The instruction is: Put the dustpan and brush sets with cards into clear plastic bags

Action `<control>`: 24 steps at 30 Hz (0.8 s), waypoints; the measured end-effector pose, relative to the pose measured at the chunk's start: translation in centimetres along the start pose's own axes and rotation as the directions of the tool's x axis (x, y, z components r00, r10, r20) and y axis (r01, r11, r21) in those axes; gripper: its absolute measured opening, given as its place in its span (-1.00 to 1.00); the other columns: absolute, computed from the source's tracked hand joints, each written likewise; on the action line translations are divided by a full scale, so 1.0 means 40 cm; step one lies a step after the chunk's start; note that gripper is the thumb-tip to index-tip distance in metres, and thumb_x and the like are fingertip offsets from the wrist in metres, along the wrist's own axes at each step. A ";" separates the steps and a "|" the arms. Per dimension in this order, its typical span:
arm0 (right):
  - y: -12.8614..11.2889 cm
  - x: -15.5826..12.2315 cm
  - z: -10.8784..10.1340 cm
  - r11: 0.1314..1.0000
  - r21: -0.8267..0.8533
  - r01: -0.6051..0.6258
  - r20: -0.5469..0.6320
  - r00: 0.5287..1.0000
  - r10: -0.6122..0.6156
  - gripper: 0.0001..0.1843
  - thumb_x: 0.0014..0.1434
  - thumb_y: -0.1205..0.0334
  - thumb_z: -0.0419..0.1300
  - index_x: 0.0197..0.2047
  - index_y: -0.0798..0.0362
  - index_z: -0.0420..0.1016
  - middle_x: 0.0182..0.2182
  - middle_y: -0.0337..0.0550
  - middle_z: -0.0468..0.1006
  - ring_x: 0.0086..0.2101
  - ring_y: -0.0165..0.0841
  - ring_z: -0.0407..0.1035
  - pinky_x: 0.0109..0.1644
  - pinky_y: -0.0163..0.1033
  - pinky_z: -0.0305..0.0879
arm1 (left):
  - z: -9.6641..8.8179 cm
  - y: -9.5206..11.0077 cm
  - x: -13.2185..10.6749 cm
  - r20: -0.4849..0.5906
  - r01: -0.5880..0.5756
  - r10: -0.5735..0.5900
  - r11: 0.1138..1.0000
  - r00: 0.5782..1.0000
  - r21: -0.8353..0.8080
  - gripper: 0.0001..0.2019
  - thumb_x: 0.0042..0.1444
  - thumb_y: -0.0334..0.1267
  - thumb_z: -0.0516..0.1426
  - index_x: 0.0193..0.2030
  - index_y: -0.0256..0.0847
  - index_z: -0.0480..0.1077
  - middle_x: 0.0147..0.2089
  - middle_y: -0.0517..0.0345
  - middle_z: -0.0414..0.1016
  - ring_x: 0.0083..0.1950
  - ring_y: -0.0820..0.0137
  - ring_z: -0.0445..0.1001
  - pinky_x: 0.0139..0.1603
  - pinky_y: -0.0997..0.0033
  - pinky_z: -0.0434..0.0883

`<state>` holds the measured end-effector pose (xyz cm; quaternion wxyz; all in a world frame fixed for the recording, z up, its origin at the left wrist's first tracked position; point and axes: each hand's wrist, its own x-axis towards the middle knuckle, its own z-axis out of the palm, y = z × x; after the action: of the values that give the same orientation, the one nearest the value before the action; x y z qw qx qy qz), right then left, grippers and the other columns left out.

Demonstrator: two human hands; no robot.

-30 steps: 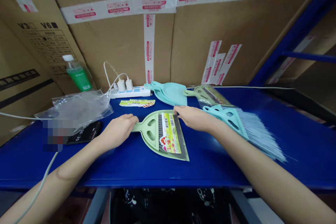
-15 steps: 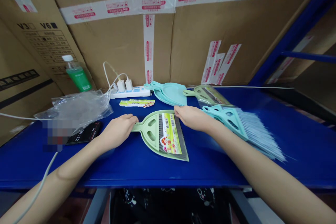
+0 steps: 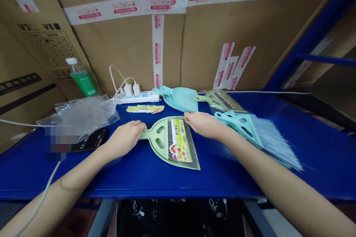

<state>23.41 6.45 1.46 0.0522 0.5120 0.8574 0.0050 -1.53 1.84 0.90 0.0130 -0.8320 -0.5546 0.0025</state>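
a pale green dustpan [image 3: 160, 137] is lying flat on the blue desk [image 3: 133, 181] between the two hands, with a grey-bristled brush [image 3: 189, 148] nested in it and a printed label card [image 3: 180, 141] laid across the bristles. its upper rim is gripped by the fingers [image 3: 188, 117] of the right hand [image 3: 205, 126], which are curled over the edge. the left hand [image 3: 125, 140] is set against the handle, its fingers [image 3: 140, 126] touching it, though whether they are clenched cannot be told. to the right, an aqua brush [image 3: 239, 125] is laid partly over a bagged green dustpan [image 3: 215, 100]. further back, an aqua dustpan [image 3: 179, 98], a power strip [image 3: 137, 98] with two chargers plugged in and a crumpled plastic bag [image 3: 83, 116] are placed on the desk.
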 end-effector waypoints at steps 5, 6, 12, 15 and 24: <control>-0.002 0.002 0.005 1.000 0.028 -0.002 -0.003 1.000 0.002 -0.74 0.24 0.42 -0.13 -0.14 0.11 0.35 -0.30 0.04 0.54 -0.31 -0.22 0.44 -0.43 -0.25 0.00 | 0.000 0.000 0.000 -0.006 -0.011 0.011 1.000 1.000 -0.014 -0.67 0.23 -0.34 -0.22 -0.18 -0.19 0.36 -0.16 0.02 0.45 -0.08 0.23 0.44 -0.08 0.23 0.40; -0.001 0.002 0.005 0.999 0.032 -0.007 -0.003 1.000 0.007 -0.74 0.25 0.40 -0.13 -0.15 0.10 0.35 -0.30 0.03 0.54 -0.30 -0.22 0.44 -0.43 -0.25 0.00 | 0.000 0.000 -0.001 -0.012 -0.013 0.012 1.000 1.000 -0.014 -0.67 0.23 -0.34 -0.22 -0.18 -0.19 0.36 -0.16 0.03 0.45 -0.08 0.23 0.45 -0.08 0.23 0.40; 0.015 -0.003 -0.005 0.998 0.054 -0.040 -0.022 0.999 0.042 -0.77 0.22 0.35 -0.09 -0.16 0.05 0.35 -0.30 -0.03 0.54 -0.34 -0.25 0.42 -0.45 -0.28 0.01 | 0.000 0.000 0.000 -0.027 -0.015 0.015 1.000 1.000 -0.012 -0.67 0.23 -0.33 -0.21 -0.17 -0.16 0.36 -0.16 0.06 0.45 -0.10 0.25 0.45 -0.10 0.26 0.41; 0.031 -0.010 -0.023 0.996 0.041 -0.083 -0.038 0.996 0.085 -0.78 0.21 0.35 -0.07 -0.16 0.05 0.36 -0.29 -0.02 0.53 -0.32 -0.23 0.42 -0.42 -0.27 0.05 | -0.001 0.001 -0.001 -0.017 -0.009 0.009 1.000 1.000 -0.015 -0.67 0.23 -0.33 -0.22 -0.17 -0.19 0.36 -0.16 0.03 0.45 -0.10 0.22 0.45 -0.09 0.22 0.41; 0.091 -0.030 -0.051 0.986 -0.019 -0.165 -0.036 0.986 0.164 -0.81 0.13 0.24 0.11 -0.16 0.05 0.41 -0.31 -0.03 0.54 -0.29 -0.19 0.44 -0.37 -0.23 0.18 | -0.002 0.003 -0.004 -0.016 -0.009 0.009 1.000 1.000 -0.007 -0.68 0.23 -0.32 -0.21 -0.17 -0.17 0.35 -0.16 0.05 0.45 -0.11 0.25 0.45 -0.09 0.25 0.40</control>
<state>26.98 7.23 3.80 0.0426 0.5804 0.8128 0.0274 -1.48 1.67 0.96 0.0143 -0.8346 -0.5507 -0.0060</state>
